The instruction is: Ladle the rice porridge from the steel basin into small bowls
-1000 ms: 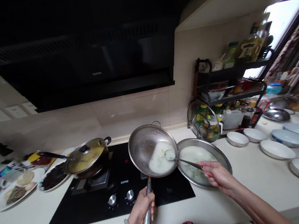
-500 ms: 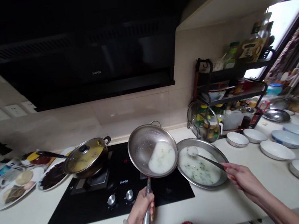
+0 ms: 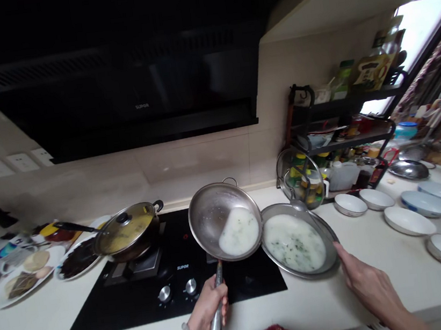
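Note:
My left hand (image 3: 211, 306) is wrapped round the long metal handle of a wok (image 3: 208, 218), which tilts to the right over the hob's right side. White soup (image 3: 240, 231) with green flecks pools in the wok's right half. Its edge meets a wide metal basin (image 3: 278, 266) of the same white soup with chopped greens. At the basin's right rim is my right hand (image 3: 368, 281), fingers closed at the end of a ladle (image 3: 299, 206). The blurred ladle handle crosses the basin's right side, and its head is at the far rim.
A lidded pan (image 3: 128, 234) stands on the left burner of the black hob (image 3: 113, 311). Plates of food (image 3: 76, 258) lie farther left. A glass lid (image 3: 299, 176) leans against the spice rack (image 3: 343, 143). Several white bowls (image 3: 409, 220) stand on the right.
My right hand has moved slightly right and down and has turned. The ladle's head has swung from above the soup to the basin's far rim. The wok has barely moved.

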Demonstrator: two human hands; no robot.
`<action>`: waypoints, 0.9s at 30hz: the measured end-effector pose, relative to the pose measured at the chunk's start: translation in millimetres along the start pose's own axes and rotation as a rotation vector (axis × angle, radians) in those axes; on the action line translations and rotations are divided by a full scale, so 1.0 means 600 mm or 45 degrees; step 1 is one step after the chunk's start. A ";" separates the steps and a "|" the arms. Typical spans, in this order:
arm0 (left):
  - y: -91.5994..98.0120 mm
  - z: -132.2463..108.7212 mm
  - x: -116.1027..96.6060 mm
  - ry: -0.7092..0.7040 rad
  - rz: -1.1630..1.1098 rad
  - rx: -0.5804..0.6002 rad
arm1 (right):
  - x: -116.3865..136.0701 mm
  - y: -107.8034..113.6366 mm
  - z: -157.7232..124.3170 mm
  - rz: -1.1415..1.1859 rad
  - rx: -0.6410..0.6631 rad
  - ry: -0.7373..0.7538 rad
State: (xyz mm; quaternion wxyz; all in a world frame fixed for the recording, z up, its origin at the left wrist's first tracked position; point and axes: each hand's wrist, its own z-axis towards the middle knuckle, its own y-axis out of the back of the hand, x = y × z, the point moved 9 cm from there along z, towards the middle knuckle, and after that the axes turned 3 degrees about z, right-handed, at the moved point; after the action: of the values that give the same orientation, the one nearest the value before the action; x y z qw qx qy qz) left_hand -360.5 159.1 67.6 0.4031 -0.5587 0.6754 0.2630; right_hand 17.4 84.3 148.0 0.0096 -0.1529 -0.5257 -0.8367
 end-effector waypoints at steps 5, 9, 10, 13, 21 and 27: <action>0.000 -0.001 -0.002 -0.019 0.000 -0.002 | -0.024 -0.015 0.020 0.532 0.094 -0.421; 0.000 -0.002 -0.002 -0.014 0.003 -0.006 | 0.038 -0.016 0.042 0.702 0.154 -0.314; 0.000 -0.002 -0.002 -0.008 0.004 -0.008 | 0.061 -0.016 0.047 0.689 0.152 -0.236; 0.001 -0.001 -0.001 -0.006 0.003 -0.014 | 0.130 -0.028 0.061 0.589 0.166 0.011; -0.001 0.000 -0.003 -0.031 0.024 -0.005 | 0.215 -0.103 0.078 0.075 0.402 0.236; -0.002 0.000 -0.002 -0.016 0.028 -0.011 | 0.166 -0.119 0.096 0.998 0.359 -0.429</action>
State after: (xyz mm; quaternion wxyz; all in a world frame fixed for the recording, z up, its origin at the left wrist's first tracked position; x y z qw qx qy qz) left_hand -359.6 159.5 68.8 0.4022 -0.5514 0.6777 0.2738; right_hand -76.0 181.3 134.8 0.2610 -0.4719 -0.5312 -0.6535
